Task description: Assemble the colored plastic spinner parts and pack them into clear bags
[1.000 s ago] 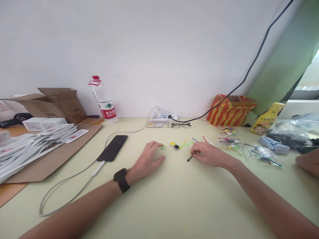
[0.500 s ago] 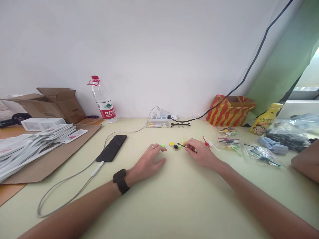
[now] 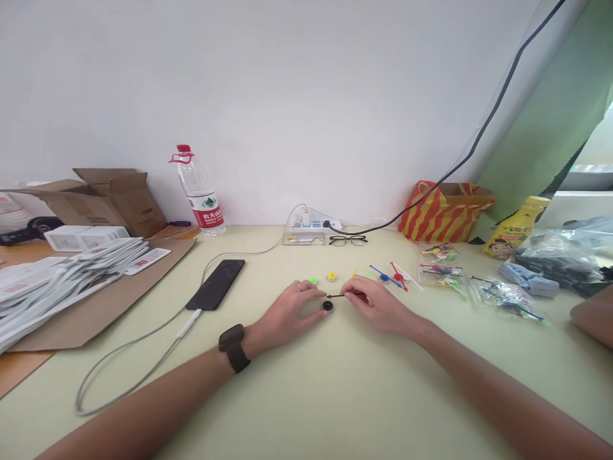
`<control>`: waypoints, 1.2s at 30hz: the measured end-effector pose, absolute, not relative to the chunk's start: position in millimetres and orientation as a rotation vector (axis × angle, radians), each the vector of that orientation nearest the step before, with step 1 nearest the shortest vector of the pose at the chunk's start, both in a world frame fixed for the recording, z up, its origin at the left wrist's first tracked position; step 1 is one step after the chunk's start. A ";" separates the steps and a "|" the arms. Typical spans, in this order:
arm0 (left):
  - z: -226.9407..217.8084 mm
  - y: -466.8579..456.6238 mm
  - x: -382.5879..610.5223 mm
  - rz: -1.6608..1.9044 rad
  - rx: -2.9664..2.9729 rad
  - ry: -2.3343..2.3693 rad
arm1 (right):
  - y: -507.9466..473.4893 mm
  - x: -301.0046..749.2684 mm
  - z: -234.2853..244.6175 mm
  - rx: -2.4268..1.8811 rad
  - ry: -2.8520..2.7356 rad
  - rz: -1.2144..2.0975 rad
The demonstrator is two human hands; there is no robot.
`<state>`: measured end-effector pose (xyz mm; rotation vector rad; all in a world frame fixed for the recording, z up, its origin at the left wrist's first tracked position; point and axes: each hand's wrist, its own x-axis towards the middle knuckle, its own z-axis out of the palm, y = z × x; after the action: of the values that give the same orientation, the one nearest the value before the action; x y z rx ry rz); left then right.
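My right hand [image 3: 376, 305] pinches a black arrow-shaped pointer [image 3: 338, 296], its tip aimed left toward my left index finger. My left hand [image 3: 295, 310] rests on the table with thumb and index finger apart. Its thumb tip is at the edge of a small round black base [image 3: 327, 306], just below the arrow; whether it presses on it I cannot tell. Behind them lie a yellow round base [image 3: 331, 276] and a green one [image 3: 313, 280], partly behind my left hand. Beyond my right hand are blue [image 3: 384, 277], red [image 3: 398, 276] and white [image 3: 412, 279] arrow pointers and a partly hidden yellow one [image 3: 355, 271].
Bagged pointers [image 3: 507, 299] lie at right, near a yellow bottle [image 3: 517, 229] and a striped bag [image 3: 443, 214]. Another person's arm [image 3: 596, 314] reaches the right edge. At left are a charging phone [image 3: 216, 285], a water bottle [image 3: 204, 201] and cardboard [image 3: 119, 306]. Glasses [image 3: 348, 241] lie behind.
My right hand has moved closer and slightly left with the black arrow, uncovering the blue pointer. The black base has come closer to me, beside my left thumb.
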<state>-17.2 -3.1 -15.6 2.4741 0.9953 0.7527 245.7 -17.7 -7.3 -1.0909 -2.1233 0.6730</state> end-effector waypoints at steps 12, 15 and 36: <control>-7.1 -11.1 0.1 0.836 1.759 0.793 | -40.5 230.5 5.8 -0.969 -1.827 1.156; -3.8 -14.8 3.2 0.837 1.688 0.711 | -45.7 224.1 6.5 -0.911 -1.813 1.171; 11.0 -23.2 -0.2 0.723 1.418 0.673 | -46.9 223.6 -4.5 -0.787 -2.048 0.312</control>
<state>-0.2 -23.2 11.0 1.4183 0.6731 0.7229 223.6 -46.9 -4.5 -0.7874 -2.0480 0.3124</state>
